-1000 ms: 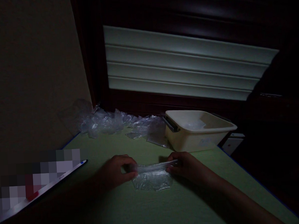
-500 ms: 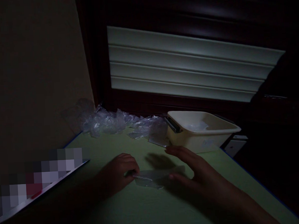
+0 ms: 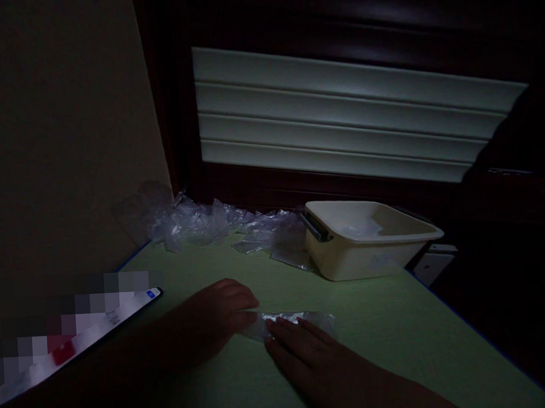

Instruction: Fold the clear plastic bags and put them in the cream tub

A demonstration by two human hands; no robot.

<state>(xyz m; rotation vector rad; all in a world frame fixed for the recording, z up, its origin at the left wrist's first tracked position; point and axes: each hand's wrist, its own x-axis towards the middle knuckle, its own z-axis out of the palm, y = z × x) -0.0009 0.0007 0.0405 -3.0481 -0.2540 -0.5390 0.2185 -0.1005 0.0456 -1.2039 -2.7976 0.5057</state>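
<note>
A small clear plastic bag (image 3: 322,318) lies flat on the green tabletop (image 3: 384,332) between my hands. My left hand (image 3: 223,313) pinches its left end, thumb against fingers. Laid over its middle is my right hand (image 3: 302,345), with fingers stretched out flat and pressing on the plastic. The lower edge of the bag is hidden under the right hand.
Crumpled clear plastic bags (image 3: 195,223) are heaped along the table's back edge. To their right stands a cream plastic bin (image 3: 362,260) with dark handles and something pale inside. A lit screen (image 3: 100,325), partly pixelated, is at left. A white device (image 3: 433,265) sits beyond the right edge.
My right hand has come down from above the table onto the bag and moved left. The left hand still holds the bag's left end.
</note>
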